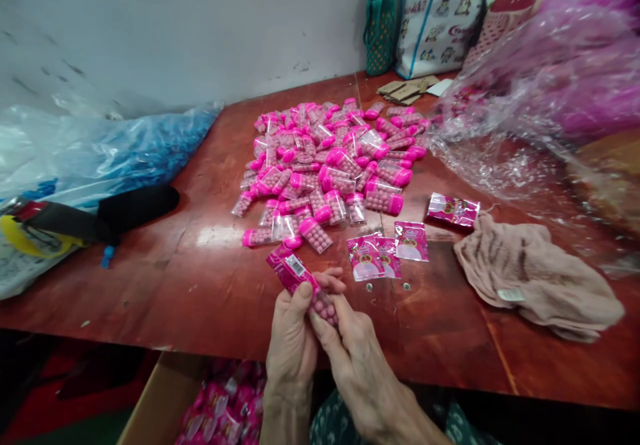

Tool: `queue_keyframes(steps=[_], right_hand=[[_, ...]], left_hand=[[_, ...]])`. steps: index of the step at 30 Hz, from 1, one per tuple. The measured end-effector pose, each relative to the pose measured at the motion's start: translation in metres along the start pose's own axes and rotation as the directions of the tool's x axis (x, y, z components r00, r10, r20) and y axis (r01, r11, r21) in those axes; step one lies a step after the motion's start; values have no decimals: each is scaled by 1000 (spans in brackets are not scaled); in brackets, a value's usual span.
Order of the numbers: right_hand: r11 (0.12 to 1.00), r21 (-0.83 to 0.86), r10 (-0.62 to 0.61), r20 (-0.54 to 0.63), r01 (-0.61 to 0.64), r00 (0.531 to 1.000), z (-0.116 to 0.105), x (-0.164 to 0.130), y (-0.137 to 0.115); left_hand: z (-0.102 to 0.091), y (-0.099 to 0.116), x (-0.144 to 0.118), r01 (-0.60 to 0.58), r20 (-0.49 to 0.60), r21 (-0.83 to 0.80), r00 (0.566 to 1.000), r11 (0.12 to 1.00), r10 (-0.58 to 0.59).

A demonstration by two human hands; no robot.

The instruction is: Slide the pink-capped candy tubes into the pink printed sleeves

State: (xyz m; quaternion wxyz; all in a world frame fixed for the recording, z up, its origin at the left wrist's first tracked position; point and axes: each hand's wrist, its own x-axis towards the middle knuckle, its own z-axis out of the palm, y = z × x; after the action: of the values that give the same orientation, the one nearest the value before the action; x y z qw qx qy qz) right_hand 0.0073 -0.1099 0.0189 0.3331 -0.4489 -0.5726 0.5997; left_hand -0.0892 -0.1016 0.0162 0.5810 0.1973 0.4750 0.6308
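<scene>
Between both hands, above the table's near edge, is a small clear candy container (pixel 325 306) of pink balls. A printed pink wrapper (pixel 289 265) with a barcode covers its upper end. My left hand (pixel 294 328) grips the wrapper, thumb on top. My right hand (pixel 350 338) closes around the lower, clear end, thumb and forefinger on it. Just beyond lies a heap of pink-capped candy containers (pixel 320 165). To the right of my hands, several flat pink wrappers (pixel 411 242) rest on the table, with a stack of wrappers (pixel 453 211) behind them.
A crumpled pink cloth (pixel 535 275) and a clear plastic bag (pixel 550 85) occupy the right side. On the left are a bag of blue pieces (pixel 150 145) and a black-and-yellow tool (pixel 50 228). Below the table edge, a cardboard box (pixel 157 398) holds wrapped containers.
</scene>
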Motion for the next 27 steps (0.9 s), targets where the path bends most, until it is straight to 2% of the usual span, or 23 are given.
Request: queue_keyframes(steps=[3,7,10,14,17,21,23,25,27], right_hand=[[1000,-17,-3,15,3,1000,0,0,-4],[998,-58,-16,10,16,1000,3,2,-3],[998,-49,-24,6,24,1000,6,2,-1],[998,-56,1,-43,-4,999,10,0,4],[999,-38,-23,-75,21,997,11,-1,7],[999,24,-32,-63,34,997,7,1,2],[999,-22,-35,-7,35,999,2,2,-3],[986,-141,-85,48,91,995,-5,4,-6],[937,-291,-200,11,195,980,-11,6,-5]], left_hand=[[-1,1,-2,-2,24,-1,1000,1000,2],[-1,0,-1,20,-53,-108,998,994,-26],[2,0,2,-7,-72,-129,997,992,-2],[5,-3,0,-19,-6,-35,1000,999,19],[6,-6,-5,-22,44,17,999,1000,21],[5,-9,-11,6,46,0,999,1000,-6],[2,-8,-11,12,24,-38,1000,999,-12],[-2,-5,-9,1,-24,-36,1000,999,-2],[-5,-3,-7,-19,-104,-8,994,1000,18]])
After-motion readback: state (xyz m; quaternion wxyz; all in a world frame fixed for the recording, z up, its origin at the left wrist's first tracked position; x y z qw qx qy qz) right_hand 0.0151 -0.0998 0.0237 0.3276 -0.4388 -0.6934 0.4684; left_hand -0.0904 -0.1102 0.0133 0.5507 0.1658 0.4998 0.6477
